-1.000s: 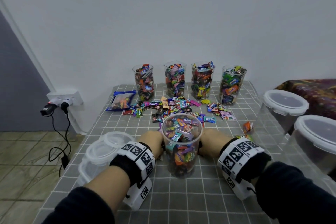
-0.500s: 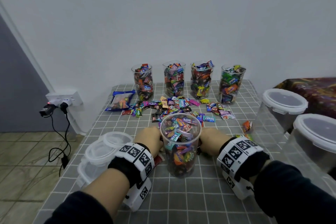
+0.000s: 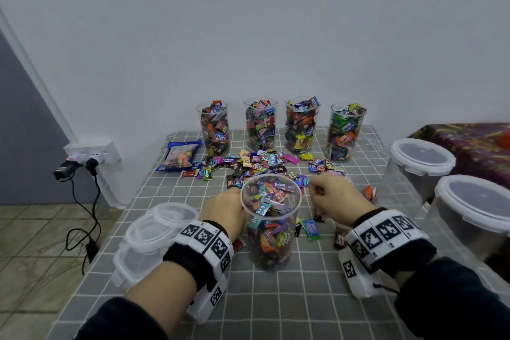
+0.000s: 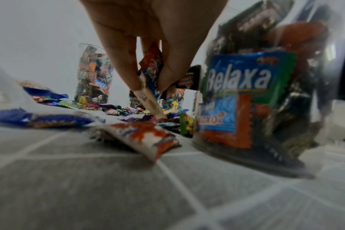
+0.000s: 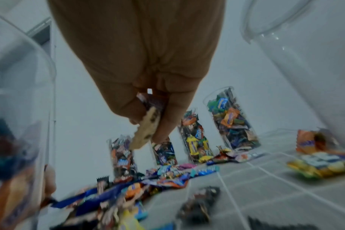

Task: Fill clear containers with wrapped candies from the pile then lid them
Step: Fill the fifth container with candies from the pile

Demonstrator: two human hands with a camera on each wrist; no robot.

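A clear container nearly full of wrapped candies stands near me on the grey checked table. My left hand is beside its left wall; in the left wrist view its fingers pinch wrapped candies. My right hand is raised to the right of the rim, and the right wrist view shows its fingers curled round wrapped candies. The candy pile lies behind the container. Several filled containers without lids stand in a row at the back.
A stack of clear lids lies at the table's left edge. Two large lidded tubs stand on the right. A blue candy bag is at the back left. Loose candies lie right of the container. Wall socket with cables at left.
My right hand has lifted from beside the container and moved up to the right of its rim with candies in it. The left hand stays low at the container's left side.
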